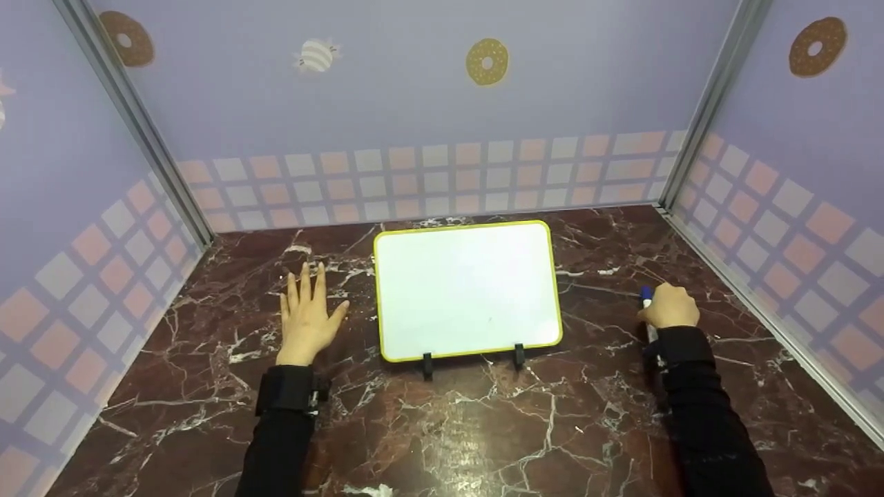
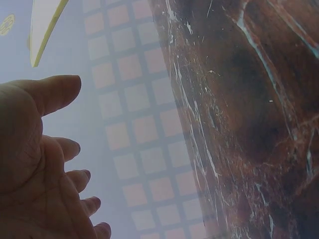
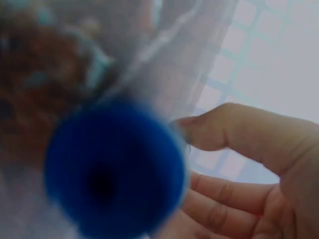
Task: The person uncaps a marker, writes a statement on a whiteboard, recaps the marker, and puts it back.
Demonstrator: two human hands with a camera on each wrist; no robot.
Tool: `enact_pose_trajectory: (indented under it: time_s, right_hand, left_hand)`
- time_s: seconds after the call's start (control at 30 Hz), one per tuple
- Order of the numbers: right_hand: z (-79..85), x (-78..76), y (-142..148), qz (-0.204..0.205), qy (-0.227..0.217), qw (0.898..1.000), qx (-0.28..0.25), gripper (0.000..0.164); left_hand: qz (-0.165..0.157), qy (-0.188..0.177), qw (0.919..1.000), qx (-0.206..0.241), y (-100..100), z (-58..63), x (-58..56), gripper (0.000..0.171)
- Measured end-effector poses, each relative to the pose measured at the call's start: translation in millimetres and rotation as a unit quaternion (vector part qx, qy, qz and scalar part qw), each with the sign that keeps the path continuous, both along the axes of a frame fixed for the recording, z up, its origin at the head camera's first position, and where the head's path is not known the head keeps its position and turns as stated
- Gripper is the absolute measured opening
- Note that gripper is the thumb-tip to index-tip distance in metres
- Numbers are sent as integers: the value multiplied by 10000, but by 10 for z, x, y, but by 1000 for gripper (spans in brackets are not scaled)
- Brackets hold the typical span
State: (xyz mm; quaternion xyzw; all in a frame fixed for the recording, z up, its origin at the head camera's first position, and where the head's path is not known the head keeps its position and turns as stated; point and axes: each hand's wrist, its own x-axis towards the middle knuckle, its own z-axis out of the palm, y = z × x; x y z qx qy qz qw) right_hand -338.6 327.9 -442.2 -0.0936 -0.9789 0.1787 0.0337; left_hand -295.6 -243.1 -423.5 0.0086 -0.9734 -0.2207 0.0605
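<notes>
A whiteboard point(image 1: 469, 290) with a yellow rim leans back slightly on two small black stand feet point(image 1: 519, 357), its white face blank but for a tiny speck. To its right, my right hand point(image 1: 671, 307) grips a white marker with a blue end point(image 1: 646, 293) pointing away from me. The right wrist view shows the marker's other blue end point(image 3: 117, 169) large and blurred, with thumb and curled fingers around the barrel. Left of the board, my left hand point(image 1: 307, 324) is palm down with fingers spread, holding nothing. In the left wrist view its palm and fingertips point(image 2: 70, 148) show beside the board's corner point(image 2: 42, 35).
The dark red marbled tabletop point(image 1: 456, 428) runs up to a lilac back wall point(image 1: 414, 90) with printed checks and doughnuts. Side walls point(image 1: 815, 179) close in left and right, with grey metal posts point(image 1: 704, 110) at the corners. Black straps wrap both wrists.
</notes>
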Motion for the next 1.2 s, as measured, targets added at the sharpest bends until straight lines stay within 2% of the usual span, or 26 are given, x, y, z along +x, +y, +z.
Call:
enact_pose_trajectory:
  time_s: [0.17, 0.3, 0.53, 0.73, 0.87, 0.97, 1.1, 1.2]
  right_hand:
    - [164, 42, -78, -25, 543, 9985, -11, 42]
    - [325, 96, -242, 158, 1153, 9932, 4, 29]
    - [555, 245, -623, 684, 2149, 9742, -21, 17]
    - [600, 391, -1088, 1231, 2771, 9527, 179, 16]
    - [570, 489, -1354, 1645, 2983, 9393, 408, 17]
    - [526, 557, -1512, 1953, 3126, 9279, 565, 20]
    - [445, 638, -1693, 2367, 3354, 9080, 836, 22]
    - [386, 692, -1814, 2631, 3533, 8920, 1017, 22]
  left_hand:
    - [52, 99, 9999, -6, 4, 19, 7, 80]
    - [74, 245, 9997, -46, 19, 41, 21, 79]
    - [74, 800, 9967, -68, 105, 122, 47, 78]
    - [-43, 1469, 9889, -237, 354, 283, 112, 76]
    - [-319, 1823, 9813, -532, 617, 365, 165, 78]
    - [-663, 1978, 9740, -880, 818, 381, 209, 78]
    - [-1229, 2212, 9588, -1290, 1054, 351, 262, 77]
    - [-1684, 2405, 9474, -1271, 1194, 295, 291, 75]
